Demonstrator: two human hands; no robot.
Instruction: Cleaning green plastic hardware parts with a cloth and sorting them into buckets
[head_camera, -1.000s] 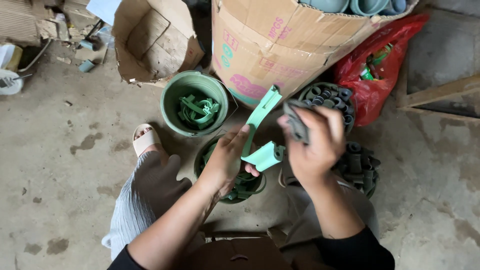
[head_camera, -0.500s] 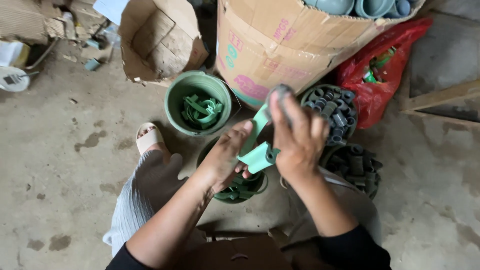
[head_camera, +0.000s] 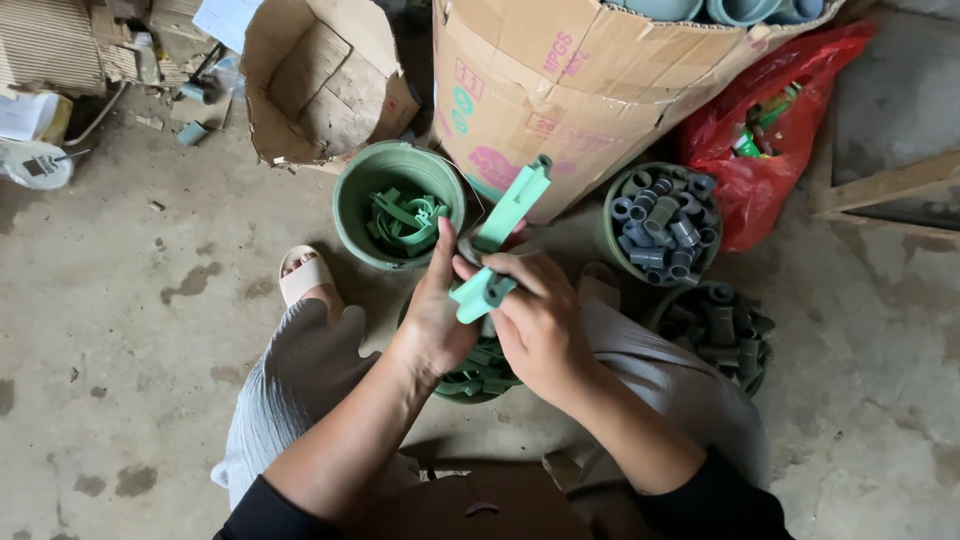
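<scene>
Green strip (head_camera: 503, 235) gripped in my left hand (head_camera: 437, 320), right hand (head_camera: 535, 320) pinching a grey sleeve (head_camera: 497, 291) onto it; tubs (head_camera: 612, 205) of sleeves remain.

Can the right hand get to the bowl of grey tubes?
Probably yes. The bowl of grey tubes sits open just beyond the right hand with nothing between, but that hand holds the green strip now.

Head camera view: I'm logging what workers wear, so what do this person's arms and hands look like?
Both forearms are bare; black sleeves are pushed up near the elbows. The left hand and right hand wear no gloves. No ring, watch or bracelet shows on either. Nails look short and unpainted.
</scene>
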